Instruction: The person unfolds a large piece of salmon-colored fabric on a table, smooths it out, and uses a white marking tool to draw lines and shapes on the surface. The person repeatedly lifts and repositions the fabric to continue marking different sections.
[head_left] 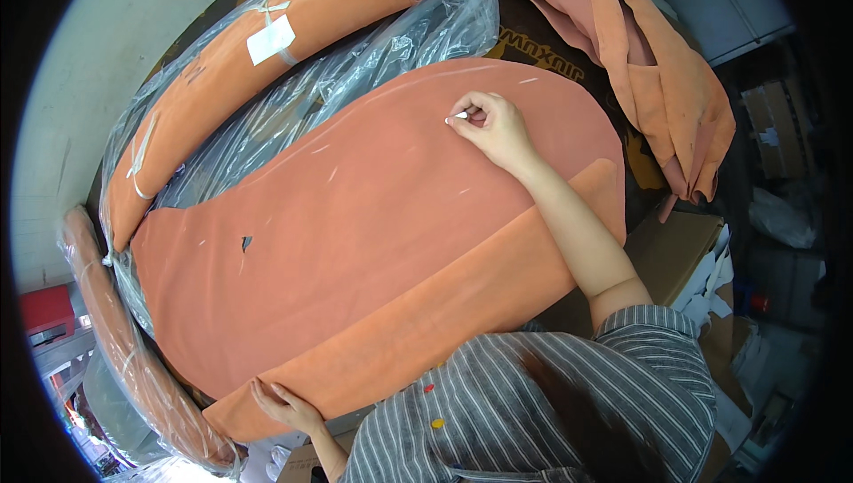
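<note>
Spread over dark surface [533, 25]: one pinkish leather sheet [373, 207], with near edge [426, 319] folded over. Around it: two orange rolls [213, 65] in clear plastic [435, 34], one folded hide [671, 96]. In right hand [490, 127]: one white stick [458, 116], pinched between bent fingers. Under left hand [289, 407], with fingers nearly straight, slightly parted: folded edge.

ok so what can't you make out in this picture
All in the head view:
- White stick: partly hidden by the fingers of the right hand.
- Sheet: the part under its folded flap is covered by that flap.
- Orange bundle at upper right: its top is cut off by the picture's upper edge.
- White label: too small to tell any writing.
</note>
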`<state>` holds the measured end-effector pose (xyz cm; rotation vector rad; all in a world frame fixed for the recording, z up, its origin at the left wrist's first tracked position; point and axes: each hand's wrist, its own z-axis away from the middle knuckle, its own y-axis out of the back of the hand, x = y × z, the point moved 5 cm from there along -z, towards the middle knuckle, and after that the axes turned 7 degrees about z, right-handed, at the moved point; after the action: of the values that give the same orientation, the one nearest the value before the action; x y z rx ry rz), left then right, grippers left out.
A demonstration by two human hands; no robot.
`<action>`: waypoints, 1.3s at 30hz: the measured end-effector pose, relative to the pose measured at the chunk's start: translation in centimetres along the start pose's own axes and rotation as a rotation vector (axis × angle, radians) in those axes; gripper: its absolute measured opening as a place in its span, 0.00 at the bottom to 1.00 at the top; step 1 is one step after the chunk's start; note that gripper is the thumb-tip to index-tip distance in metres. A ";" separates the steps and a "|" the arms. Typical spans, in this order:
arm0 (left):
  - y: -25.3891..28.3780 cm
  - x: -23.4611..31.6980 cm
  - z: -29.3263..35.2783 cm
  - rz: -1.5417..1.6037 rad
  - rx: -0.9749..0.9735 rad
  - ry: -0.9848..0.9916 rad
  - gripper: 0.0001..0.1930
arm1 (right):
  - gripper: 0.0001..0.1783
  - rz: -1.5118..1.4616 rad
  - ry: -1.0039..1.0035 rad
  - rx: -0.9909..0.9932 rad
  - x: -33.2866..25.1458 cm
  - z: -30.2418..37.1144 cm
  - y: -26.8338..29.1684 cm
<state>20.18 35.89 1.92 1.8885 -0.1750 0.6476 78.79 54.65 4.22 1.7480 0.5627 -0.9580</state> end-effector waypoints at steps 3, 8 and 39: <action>0.3 -0.1 -0.1 -0.004 0.004 -0.011 0.26 | 0.06 0.214 0.059 0.045 -1.1 0.2 -1.4; 0.3 -0.1 -0.2 -0.005 0.002 -0.033 0.25 | 0.05 0.343 0.022 0.158 0.9 -0.5 1.2; 0.1 0.3 -0.1 -0.006 0.043 -0.047 0.24 | 0.06 0.334 -0.061 0.301 6.8 3.0 14.0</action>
<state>20.35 35.96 2.17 1.9460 -0.1872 0.6073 92.16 46.23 5.94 1.9924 0.0809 -0.8857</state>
